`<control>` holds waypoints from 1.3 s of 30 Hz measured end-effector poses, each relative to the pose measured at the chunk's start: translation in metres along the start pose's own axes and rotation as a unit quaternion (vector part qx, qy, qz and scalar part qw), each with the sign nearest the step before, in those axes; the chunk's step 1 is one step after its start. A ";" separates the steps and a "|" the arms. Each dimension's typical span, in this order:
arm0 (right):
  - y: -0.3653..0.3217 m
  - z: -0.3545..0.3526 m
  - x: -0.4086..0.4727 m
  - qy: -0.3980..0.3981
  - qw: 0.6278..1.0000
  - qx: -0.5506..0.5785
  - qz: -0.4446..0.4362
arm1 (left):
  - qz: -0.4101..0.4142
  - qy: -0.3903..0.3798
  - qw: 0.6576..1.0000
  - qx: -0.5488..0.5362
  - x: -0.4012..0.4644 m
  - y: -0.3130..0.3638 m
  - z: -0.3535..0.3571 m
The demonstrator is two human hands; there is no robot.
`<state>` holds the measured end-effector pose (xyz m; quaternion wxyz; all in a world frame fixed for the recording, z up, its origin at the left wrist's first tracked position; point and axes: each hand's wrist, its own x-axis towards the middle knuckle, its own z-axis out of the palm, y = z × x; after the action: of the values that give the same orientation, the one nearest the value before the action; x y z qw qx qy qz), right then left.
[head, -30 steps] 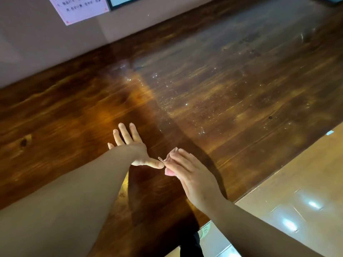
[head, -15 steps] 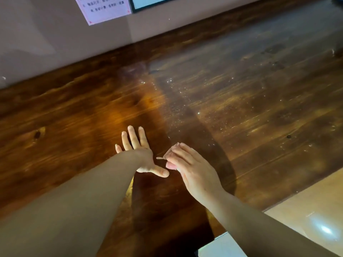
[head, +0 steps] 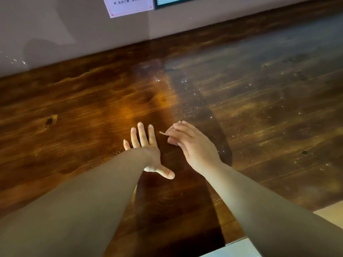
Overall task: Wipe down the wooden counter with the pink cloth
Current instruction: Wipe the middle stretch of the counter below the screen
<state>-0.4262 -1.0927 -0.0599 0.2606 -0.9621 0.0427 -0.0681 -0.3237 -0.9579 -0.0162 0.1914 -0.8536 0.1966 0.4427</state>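
- Wooden and dark-stained, the table (head: 259, 112) is filling nearly the whole view, running along a pale wall (head: 55, 34); I am guessing the person is leaning well over it, since both bare forearms are stretching out across the boards.
- Left hand (head: 146, 147) is lying palm down on the wood, its fingers (head: 142, 132) straight and spread, the thumb pointing off to the side. It is holding nothing; to my eye it is there as a prop, taking weight while the other hand works.
- Right hand (head: 193, 145) is hovering or resting just beside it, its fingers (head: 182, 133) curled together round something small.
- Pink cloth (head: 171, 140) is showing only as a sliver of pink under those curled fingers, plus a thin pale edge poking out towards the left hand. It seems bunched up tight in the grip, probably so it can be pressed down and dragged. Whether it is touching the wood I cannot tell.
- Tiny bright droplets or specks (head: 187, 106) are glinting across the boards beyond and to the right of the hands, with a dull streak running through them. That patch looks like what is still needing a wipe.
- Paper notice (head: 130, 5) with a red border is hanging on the wall at the top, next to the corner of a dark-framed screen (head: 172, 1).
- Pale floor (head: 330, 210) is peeking in at the lower right, past the near edge of the table.
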 end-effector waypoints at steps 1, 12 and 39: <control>-0.005 0.004 0.002 0.017 0.999 -0.005 0.034 | -0.001 0.000 1.000 -0.001 0.000 0.000 0.001; -0.002 0.001 -0.012 0.001 1.000 -0.013 0.022 | 0.000 0.000 1.000 -0.004 -0.001 0.000 -0.001; 0.025 -0.016 -0.074 0.066 0.990 -0.010 0.121 | -0.007 -0.010 1.000 0.012 -0.008 0.002 -0.003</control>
<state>-0.5029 -1.1135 -0.0674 0.2538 -0.9458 0.1770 -0.0990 -0.3266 -0.9602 -0.0082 0.2068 -0.8481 0.1939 0.4477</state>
